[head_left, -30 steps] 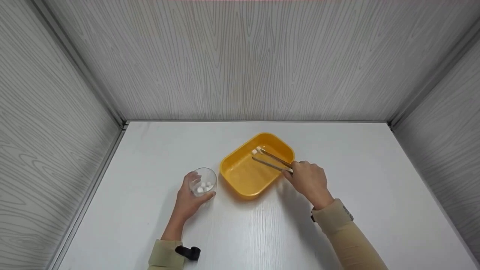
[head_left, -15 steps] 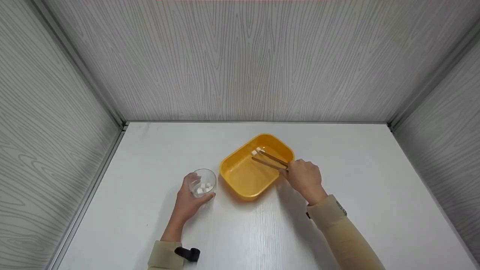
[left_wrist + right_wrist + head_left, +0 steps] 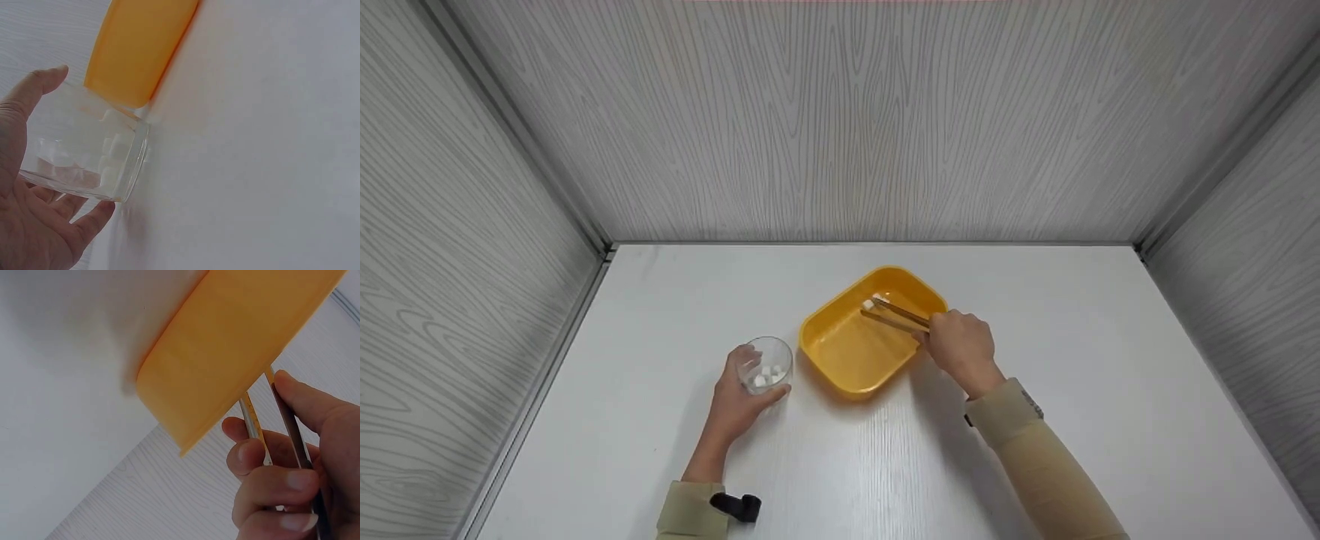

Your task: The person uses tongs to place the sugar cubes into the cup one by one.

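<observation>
My left hand (image 3: 735, 401) holds a clear drinking glass (image 3: 769, 352) standing on the table, thumb on one side and fingers on the other. Several white cubes (image 3: 115, 152) lie at the bottom of the glass. To its right sits a yellow tray (image 3: 840, 358), turned at an angle. Metal tongs (image 3: 901, 313) are gripped in my right hand (image 3: 960, 349), which is over the tray's right rim. The two arms of the tongs stand apart, their tips down inside the tray. Right at the tips are a few white cubes (image 3: 868, 305), partly hidden by the tongs.
The white table (image 3: 682, 300) meets a grey wood-grain wall (image 3: 840, 135) at the back, with similar panels on both sides. A black strap piece (image 3: 736, 507) sticks out from the left sleeve. In the right wrist view the tray's side wall (image 3: 208, 354) hides the tong tips.
My right hand has moved a little left and away from me, carrying the tong tips slightly left over the cubes. The left hand and the glass stay in place.
</observation>
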Available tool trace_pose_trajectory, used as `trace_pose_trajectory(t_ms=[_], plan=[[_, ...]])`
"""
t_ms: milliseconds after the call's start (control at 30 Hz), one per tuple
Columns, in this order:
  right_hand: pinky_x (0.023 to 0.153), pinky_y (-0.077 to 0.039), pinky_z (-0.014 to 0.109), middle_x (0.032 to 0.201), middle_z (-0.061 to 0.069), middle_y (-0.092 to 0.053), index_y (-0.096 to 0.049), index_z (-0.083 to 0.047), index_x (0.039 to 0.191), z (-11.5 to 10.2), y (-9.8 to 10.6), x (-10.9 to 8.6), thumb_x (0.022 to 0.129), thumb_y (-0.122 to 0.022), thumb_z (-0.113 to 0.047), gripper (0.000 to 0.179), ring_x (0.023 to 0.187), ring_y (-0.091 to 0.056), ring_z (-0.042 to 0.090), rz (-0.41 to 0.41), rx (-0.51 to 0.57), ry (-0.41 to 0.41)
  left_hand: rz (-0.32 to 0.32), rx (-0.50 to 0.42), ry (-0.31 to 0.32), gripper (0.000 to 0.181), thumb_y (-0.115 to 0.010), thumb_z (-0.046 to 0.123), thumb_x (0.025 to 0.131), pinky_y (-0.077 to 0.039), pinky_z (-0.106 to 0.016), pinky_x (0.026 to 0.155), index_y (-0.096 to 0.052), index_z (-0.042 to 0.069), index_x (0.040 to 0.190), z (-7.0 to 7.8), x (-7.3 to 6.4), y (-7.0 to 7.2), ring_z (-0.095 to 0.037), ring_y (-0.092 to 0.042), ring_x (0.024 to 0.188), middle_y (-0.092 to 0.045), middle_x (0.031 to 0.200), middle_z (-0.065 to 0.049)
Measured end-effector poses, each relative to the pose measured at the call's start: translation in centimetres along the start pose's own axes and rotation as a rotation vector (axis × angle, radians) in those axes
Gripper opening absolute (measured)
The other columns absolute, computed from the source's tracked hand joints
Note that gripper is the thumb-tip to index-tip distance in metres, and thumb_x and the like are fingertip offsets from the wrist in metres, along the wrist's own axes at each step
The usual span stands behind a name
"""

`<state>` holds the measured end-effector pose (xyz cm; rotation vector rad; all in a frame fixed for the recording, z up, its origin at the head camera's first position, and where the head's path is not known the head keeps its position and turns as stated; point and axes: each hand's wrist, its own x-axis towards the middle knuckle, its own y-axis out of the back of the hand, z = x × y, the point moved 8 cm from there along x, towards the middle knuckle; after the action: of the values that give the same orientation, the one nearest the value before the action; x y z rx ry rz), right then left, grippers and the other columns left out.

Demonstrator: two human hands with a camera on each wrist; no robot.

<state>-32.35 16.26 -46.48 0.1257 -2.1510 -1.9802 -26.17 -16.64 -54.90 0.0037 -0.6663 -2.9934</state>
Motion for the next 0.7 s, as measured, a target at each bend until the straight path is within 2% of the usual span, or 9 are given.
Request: trace_pose_trajectory(t_ms=[167,400,533,700], plan=[[0.043,-0.050,0.044,0.062,0.013,-0.060,-0.071,0.000,0.082,-0.34,-0.11,0.47,0.086,-0.074,-0.041,0.041,0.048,-0.056,0.028,-0.004,-0.020,-0.001,0.001,-0.012,-0.004,0.091,-0.088,0.025,0.072,-0.034,-0.048,0.110,-0.034,0.005,0.142,-0.09,0.06,-0.04,-0.032,-0.045,0.132,-0.050,0.139,-0.017],[0.041,-0.048,0.041,0.056,0.009,-0.056,-0.069,-0.002,0.076,-0.61,-0.32,0.66,0.087,-0.074,-0.040,0.040,0.043,-0.053,0.025,0.009,-0.033,0.007,0.010,0.019,-0.005,0.089,-0.088,0.027,0.072,-0.036,-0.046,0.109,-0.035,0.008,0.141,-0.18,0.07,-0.01,-0.031,-0.047,0.131,-0.051,0.138,-0.015],[0.042,-0.049,0.043,0.060,0.011,-0.059,-0.070,-0.002,0.078,-0.63,-0.34,0.71,0.087,-0.074,-0.039,0.039,0.046,-0.055,0.027,0.019,-0.029,0.012,0.016,0.019,-0.016,0.089,-0.088,0.026,0.072,-0.035,-0.047,0.110,-0.035,0.007,0.140,-0.12,0.10,0.06,-0.032,-0.047,0.131,-0.052,0.138,-0.016],[0.045,-0.050,0.044,0.064,0.013,-0.063,-0.072,-0.001,0.082,-0.55,-0.46,0.87,0.087,-0.075,-0.037,0.036,0.050,-0.058,0.030,0.012,-0.014,0.009,0.008,0.017,-0.001,0.091,-0.088,0.028,0.072,-0.034,-0.047,0.110,-0.034,0.007,0.142,-0.17,0.11,0.00,-0.031,-0.046,0.132,-0.051,0.140,-0.016]])
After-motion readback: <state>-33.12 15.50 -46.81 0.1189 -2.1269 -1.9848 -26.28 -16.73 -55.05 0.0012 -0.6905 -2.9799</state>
